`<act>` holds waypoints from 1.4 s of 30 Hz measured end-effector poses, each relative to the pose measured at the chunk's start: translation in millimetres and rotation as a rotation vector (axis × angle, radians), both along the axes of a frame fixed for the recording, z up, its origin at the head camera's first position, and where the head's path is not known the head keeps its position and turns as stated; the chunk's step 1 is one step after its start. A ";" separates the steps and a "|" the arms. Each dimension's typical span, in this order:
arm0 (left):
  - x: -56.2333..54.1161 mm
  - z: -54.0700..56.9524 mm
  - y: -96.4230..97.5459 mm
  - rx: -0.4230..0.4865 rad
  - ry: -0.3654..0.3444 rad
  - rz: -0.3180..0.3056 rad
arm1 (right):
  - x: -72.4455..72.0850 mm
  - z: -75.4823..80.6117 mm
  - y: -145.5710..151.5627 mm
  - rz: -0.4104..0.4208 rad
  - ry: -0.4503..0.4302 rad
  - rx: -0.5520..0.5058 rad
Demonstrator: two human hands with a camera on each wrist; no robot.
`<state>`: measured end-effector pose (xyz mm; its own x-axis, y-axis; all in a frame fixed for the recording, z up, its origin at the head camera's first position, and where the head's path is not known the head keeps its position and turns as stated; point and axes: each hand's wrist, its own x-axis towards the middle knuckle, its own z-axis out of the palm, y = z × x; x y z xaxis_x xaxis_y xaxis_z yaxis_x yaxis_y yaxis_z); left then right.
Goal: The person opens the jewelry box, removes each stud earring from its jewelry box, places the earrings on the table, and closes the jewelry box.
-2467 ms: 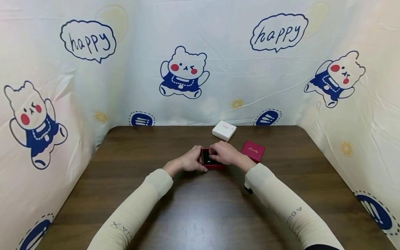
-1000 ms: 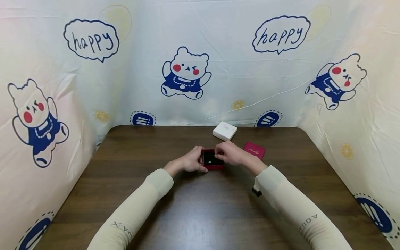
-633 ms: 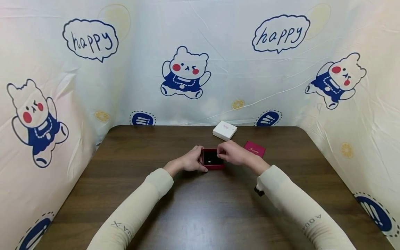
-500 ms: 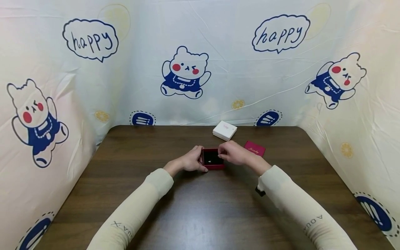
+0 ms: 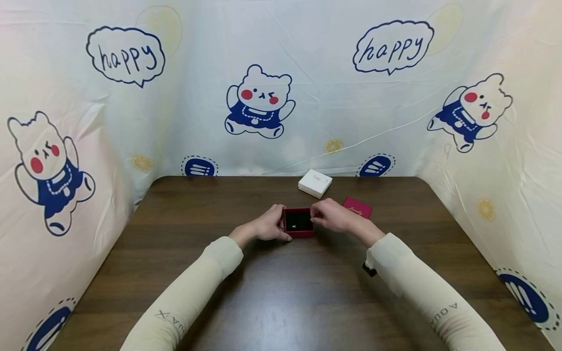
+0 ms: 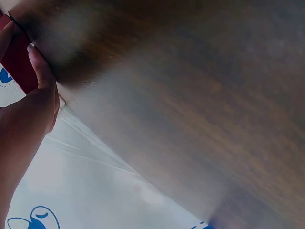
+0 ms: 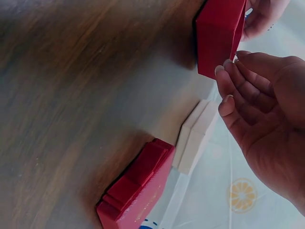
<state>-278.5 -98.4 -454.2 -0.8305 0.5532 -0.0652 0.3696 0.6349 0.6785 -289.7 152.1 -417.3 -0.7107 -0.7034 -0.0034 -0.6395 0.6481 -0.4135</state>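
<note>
A small red jewelry box [image 5: 300, 233] sits uncovered on the table, lined with a black insert [image 5: 303, 219]. A tiny silvery star-shaped piece [image 5: 293, 226] shows on the insert's left part. My left hand [image 5: 267, 224] grips the box's left side, thumb at the near corner; the left wrist view shows its fingers along the red wall. At the right rim is my right hand [image 5: 331, 215], thumb and index finger brought together. In the right wrist view, a tiny silvery piece [image 7: 236, 57] glints at those fingertips, too small to name; the other fingers are bent.
A dark red box lid [image 5: 356, 207] with gold lettering lies just beyond the right hand, partly covered by it. Farther back stands a white box [image 5: 314, 183], near the table's [image 5: 281, 302] far edge. A printed curtain [image 5: 316, 97] surrounds the table.
My right hand has drawn rightward from over the black insert to the box's right rim, so more of the insert shows. My left hand has kept its grip on the box.
</note>
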 end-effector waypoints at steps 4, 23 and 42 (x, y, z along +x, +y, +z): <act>0.6 -0.9 -1.3 0.002 -0.002 -0.003 | 0.9 -1.8 0.7 0.010 0.008 -0.006; 1.4 -0.7 0.2 -0.015 0.007 0.010 | 7.3 0.3 6.2 0.037 -0.008 -0.034; 1.3 1.3 -1.7 -0.006 -0.016 0.001 | 20.7 8.0 -3.3 0.061 -0.020 -0.051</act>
